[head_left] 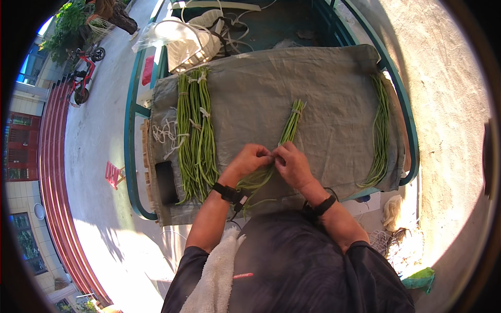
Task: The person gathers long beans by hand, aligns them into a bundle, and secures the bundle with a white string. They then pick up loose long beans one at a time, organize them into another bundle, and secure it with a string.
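Note:
A bundle of long green beans (290, 125) lies in front of me on a grey cloth (250, 94), tied near its far end with a pale string. My left hand (250, 160) and my right hand (292, 166) meet over its middle, fingertips pinched close together. Whatever thin thing they pinch is too small to make out. The beans' near ends fan out below my left wrist. To the left lie several tied bundles of long beans (195, 135) side by side. Loose long beans (381, 130) rest along the cloth's right side.
White strings (166, 133) and a black phone-like slab (167, 182) lie at the cloth's left edge. Green metal rails (131, 156) frame the cart bed. A white bag (193, 49) sits at the far left. A red stool (112, 175) stands on the ground.

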The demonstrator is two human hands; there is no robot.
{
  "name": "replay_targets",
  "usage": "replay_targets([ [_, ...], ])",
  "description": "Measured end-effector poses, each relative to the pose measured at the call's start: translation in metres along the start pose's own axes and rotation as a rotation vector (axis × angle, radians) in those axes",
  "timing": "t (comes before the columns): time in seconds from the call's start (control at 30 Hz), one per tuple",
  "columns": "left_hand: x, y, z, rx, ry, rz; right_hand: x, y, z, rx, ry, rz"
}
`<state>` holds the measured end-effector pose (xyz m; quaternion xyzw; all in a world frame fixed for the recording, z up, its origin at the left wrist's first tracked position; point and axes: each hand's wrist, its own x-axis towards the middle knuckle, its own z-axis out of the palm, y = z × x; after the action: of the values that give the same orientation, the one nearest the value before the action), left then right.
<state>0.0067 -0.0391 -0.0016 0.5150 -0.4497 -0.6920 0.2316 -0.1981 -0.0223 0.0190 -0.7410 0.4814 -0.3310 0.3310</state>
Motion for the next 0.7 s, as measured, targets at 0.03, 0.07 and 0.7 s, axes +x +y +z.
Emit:
replay_targets([
  [0.03, -0.001, 0.0, 0.0, 0.028, 0.011, 0.01, 0.0, -0.001, -0.001, 0.001, 0.0, 0.0],
  [0.07, -0.002, 0.0, 0.0, 0.055, 0.022, 0.019, 0.001, -0.003, -0.002, 0.034, -0.017, 0.045],
  [0.7, -0.015, 0.013, 0.025, 0.639, 0.315, 0.442, 0.0, 0.031, 0.001, 0.352, -0.131, 0.391],
])
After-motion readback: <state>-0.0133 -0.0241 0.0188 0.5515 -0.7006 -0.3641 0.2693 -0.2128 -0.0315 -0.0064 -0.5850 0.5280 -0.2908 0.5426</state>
